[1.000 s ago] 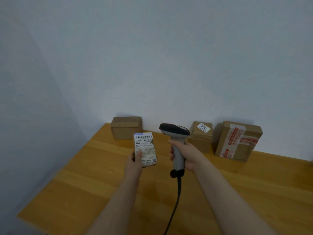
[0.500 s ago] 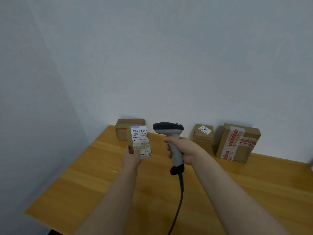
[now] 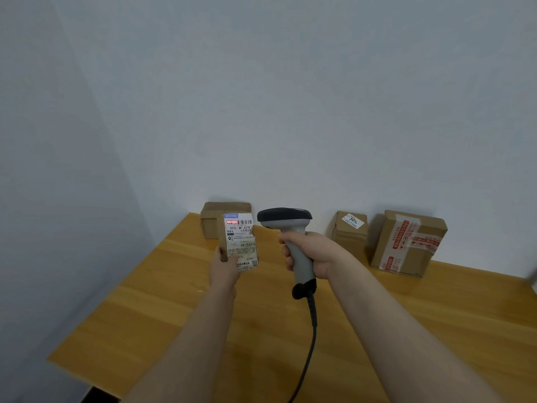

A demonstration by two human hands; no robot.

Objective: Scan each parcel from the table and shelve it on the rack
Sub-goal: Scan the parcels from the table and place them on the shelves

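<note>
Parcel [image 3: 239, 242] label, left of scanner [image 3: 286, 219]: "501E M1 A21B". Box [image 3: 348, 238] right of scanner, sticker [image 3: 352, 221]: "301". Smaller print illegible

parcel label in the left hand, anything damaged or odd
The label has a ragged notch in its right edge below the barcode, as if torn. The red scan line covers only the barcode's left end.

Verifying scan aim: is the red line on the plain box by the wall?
No, the red scan line falls on the barcode of the small brown cardboard parcel in the left hand.
</note>
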